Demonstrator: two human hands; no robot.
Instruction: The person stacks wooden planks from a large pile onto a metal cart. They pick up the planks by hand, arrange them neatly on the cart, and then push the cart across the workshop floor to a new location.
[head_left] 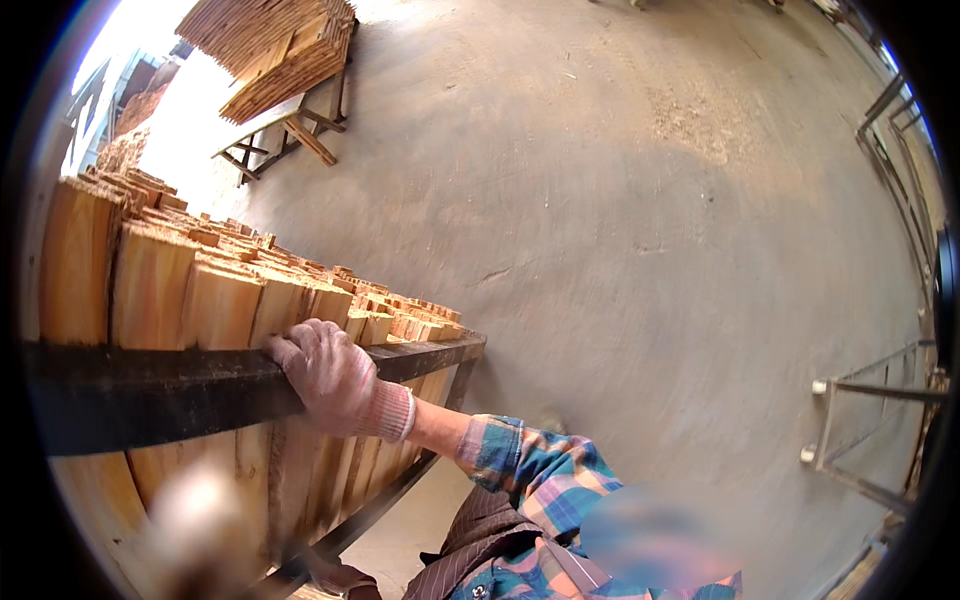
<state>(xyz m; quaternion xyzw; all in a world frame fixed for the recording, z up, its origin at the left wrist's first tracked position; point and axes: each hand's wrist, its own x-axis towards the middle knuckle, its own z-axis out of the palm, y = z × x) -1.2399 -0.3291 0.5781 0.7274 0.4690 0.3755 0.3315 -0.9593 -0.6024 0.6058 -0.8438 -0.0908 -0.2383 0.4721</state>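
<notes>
My right hand (325,375), in a pale, dusty knit glove with a pink cuff, reaches across to the left. Its fingers curl over the top edge of a dark rack rail (180,395), against the rough-sawn wooden boards (225,305) packed upright behind it. The palm and thumb are hidden. Low on the left, a pale smeared shape (205,525) hangs in front of the boards. It looks like my gloved left hand, but its fingers cannot be made out.
Beyond the rack, a stack of thin boards (290,65) rests on a trestle stand (300,135). Grey concrete floor (600,230) stretches to the right, dusted with sawdust farther off. Metal frames (830,425) stand along the right side. A rack leg (462,385) marks the near rack's corner.
</notes>
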